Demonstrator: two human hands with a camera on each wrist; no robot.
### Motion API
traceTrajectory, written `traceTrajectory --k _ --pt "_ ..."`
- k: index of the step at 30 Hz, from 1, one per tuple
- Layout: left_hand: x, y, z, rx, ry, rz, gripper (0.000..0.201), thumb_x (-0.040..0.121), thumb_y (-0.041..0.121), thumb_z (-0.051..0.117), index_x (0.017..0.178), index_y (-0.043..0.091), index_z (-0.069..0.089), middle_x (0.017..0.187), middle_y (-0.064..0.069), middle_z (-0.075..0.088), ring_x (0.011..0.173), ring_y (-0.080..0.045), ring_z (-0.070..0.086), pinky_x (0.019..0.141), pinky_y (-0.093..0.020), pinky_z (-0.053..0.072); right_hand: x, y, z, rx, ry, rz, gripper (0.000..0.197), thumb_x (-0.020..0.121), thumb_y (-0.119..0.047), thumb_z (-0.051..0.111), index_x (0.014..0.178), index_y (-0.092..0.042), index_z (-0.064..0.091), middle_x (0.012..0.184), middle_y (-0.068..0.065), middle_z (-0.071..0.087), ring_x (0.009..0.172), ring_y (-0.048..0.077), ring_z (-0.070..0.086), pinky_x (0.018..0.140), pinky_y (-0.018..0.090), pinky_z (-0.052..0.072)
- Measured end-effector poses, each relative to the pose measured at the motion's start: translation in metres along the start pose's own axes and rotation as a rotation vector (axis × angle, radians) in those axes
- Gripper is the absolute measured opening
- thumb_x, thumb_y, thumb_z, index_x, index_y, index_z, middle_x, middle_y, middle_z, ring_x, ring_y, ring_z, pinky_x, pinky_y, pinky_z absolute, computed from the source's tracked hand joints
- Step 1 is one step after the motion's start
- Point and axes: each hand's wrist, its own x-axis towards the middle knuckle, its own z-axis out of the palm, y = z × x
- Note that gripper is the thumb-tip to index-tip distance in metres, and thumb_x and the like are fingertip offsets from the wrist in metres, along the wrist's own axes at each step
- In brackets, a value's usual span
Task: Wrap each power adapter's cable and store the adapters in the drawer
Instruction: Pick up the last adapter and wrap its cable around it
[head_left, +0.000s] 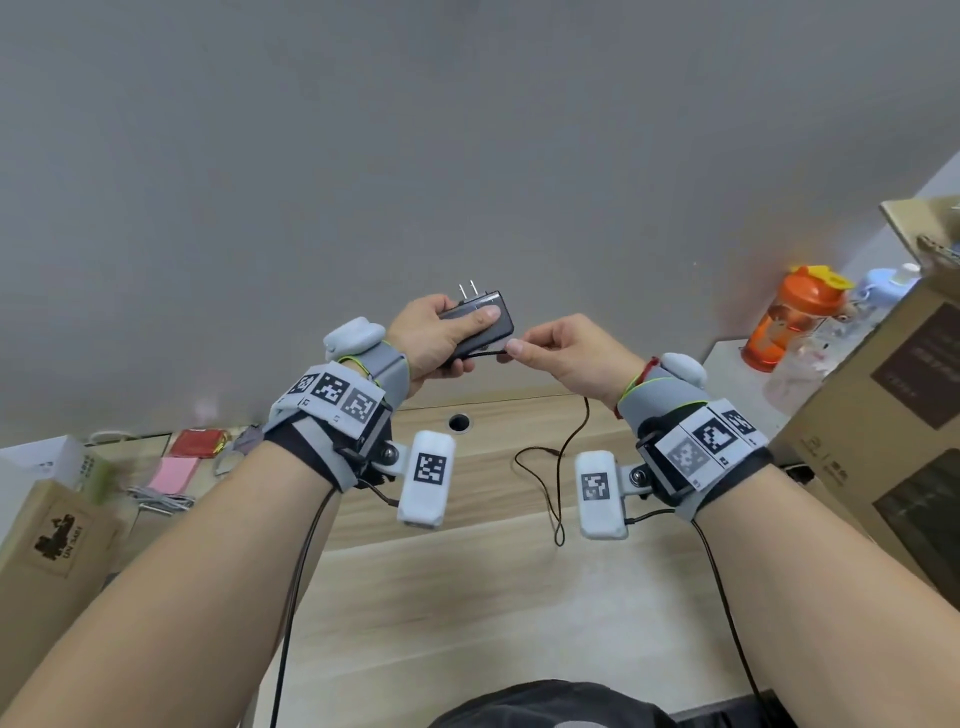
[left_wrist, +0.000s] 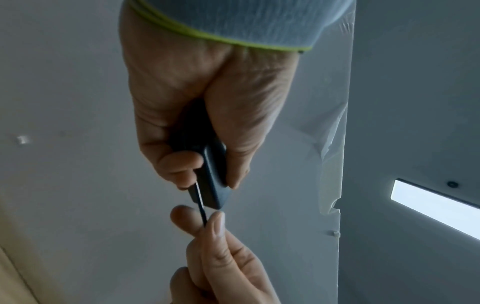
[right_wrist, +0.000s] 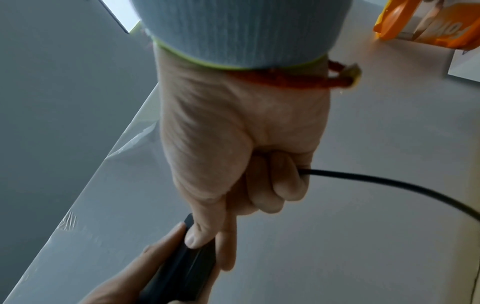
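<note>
Left hand (head_left: 434, 338) grips the flat black plastic power adapter (head_left: 480, 325), mostly hiding it; right hand (head_left: 563, 353) pinches its thin black cable (head_left: 569, 452) just beside it, the rest dangling.

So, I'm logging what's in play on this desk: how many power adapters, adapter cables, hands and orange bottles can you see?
power adapter: 1
adapter cable: 1
hands: 2, the left hand and the right hand
orange bottle: 1
Total: 5
</note>
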Motion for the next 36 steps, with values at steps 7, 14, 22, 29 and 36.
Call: traceTrajectory --k 7,14,22,29,36 --pt "-0.001 0.007 -0.010 0.137 -0.025 0.093 0.032 0.074 0.029 0.085 0.094 0.009 0.067 0.073 -0.007 0.065 0.046 -0.015 0.054 0.046 -0.023 0.042 0.001 -0.002 -0.007 -0.072 0.021 0.003 0.022 0.090 -0.031 0.070 0.082 -0.011 0.076 0.054 -0.005 0.032 0.045 0.006 0.024 0.045 0.017 0.021" --pt "0.000 0.004 -0.008 0.103 0.059 0.116 0.043 0.070 0.048 0.084 0.089 0.012 0.068 0.072 -0.006 0.067 0.045 -0.016 0.054 0.045 -0.023 0.043 0.005 -0.004 -0.005 -0.119 0.052 -0.026 0.015 0.089 -0.031 0.071 0.079 -0.020 0.076 0.061 -0.002 0.050 0.059 0.008 0.040 0.058 0.020 0.034" --pt "0.001 -0.004 -0.021 0.352 0.046 0.123 0.043 0.058 0.051 0.090 0.080 0.019 0.071 0.073 -0.004 0.071 0.049 -0.020 0.060 0.060 -0.033 0.054 0.003 -0.016 -0.012 -0.115 0.053 -0.039 0.021 0.085 -0.032 0.075 0.075 -0.013 0.075 0.050 -0.007 0.036 0.049 0.008 0.028 0.049 0.019 0.025" --pt "-0.007 -0.001 -0.013 0.466 -0.056 0.149 0.028 0.067 0.042 0.086 0.079 0.021 0.071 0.070 0.000 0.071 0.052 -0.020 0.060 0.062 -0.035 0.055 0.015 -0.023 -0.021 -0.099 0.132 -0.085 0.025 0.081 -0.032 0.079 0.075 -0.009 0.072 0.057 0.002 0.040 0.053 0.011 0.031 0.053 0.022 0.030" --pt "-0.013 0.006 -0.009 0.423 -0.156 0.202 0.023 0.070 0.034 0.086 0.077 0.020 0.070 0.061 0.003 0.066 0.051 -0.018 0.057 0.053 -0.028 0.049 0.023 -0.020 -0.023 -0.032 0.169 -0.096 0.020 0.084 -0.028 0.077 0.069 -0.018 0.067 0.048 -0.012 0.044 0.049 0.004 0.034 0.052 0.015 0.032"
